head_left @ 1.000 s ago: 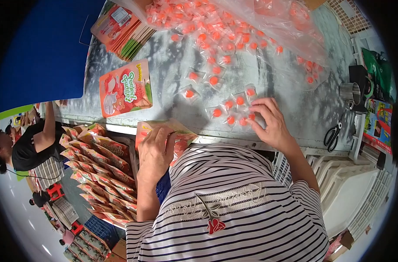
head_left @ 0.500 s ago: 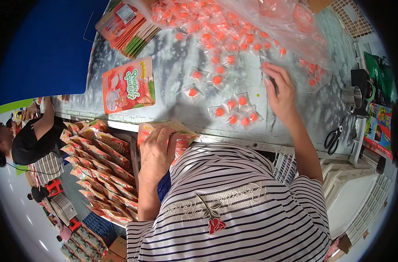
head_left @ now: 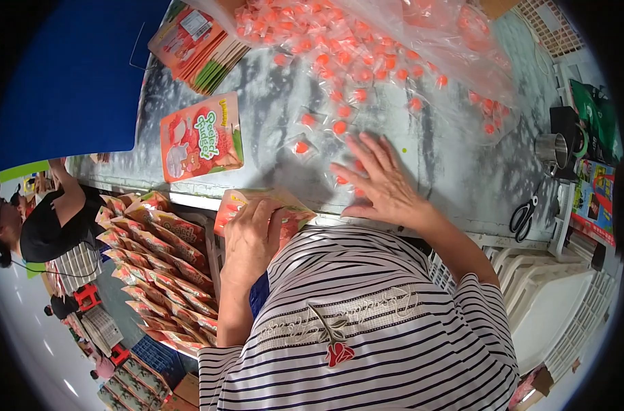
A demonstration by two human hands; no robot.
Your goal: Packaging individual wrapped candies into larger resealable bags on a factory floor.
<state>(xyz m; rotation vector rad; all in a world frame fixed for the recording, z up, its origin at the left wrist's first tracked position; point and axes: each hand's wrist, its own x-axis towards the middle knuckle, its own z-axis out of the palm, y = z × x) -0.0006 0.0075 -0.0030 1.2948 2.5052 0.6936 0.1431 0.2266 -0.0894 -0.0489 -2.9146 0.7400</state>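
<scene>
At the table's near edge my left hand (head_left: 250, 234) is closed on a pink printed pouch (head_left: 295, 216), its fingers over the top side. My right hand (head_left: 388, 192) lies with fingers spread over a small group of individually wrapped orange-red candies (head_left: 341, 180). Most of that group is hidden beneath the palm and fingers. Just beyond the fingertips are a few loose wrapped candies (head_left: 340, 127). Left of them a matching flat pouch (head_left: 202, 137) rests on the table.
A heap of wrapped candies (head_left: 325, 41) spills from a clear plastic bag (head_left: 456, 61) at the back. Stacked pouches (head_left: 199, 44) lie far left. Upright pouches (head_left: 168, 260) fill a crate at my left. Black scissors (head_left: 523, 219) lie right, near white trays (head_left: 552, 308). A co-worker (head_left: 58, 219) is at left.
My right hand has moved left and nearer, from beside a lone candy to over the small group. That lone candy is now uncovered. My left hand still holds the pouch.
</scene>
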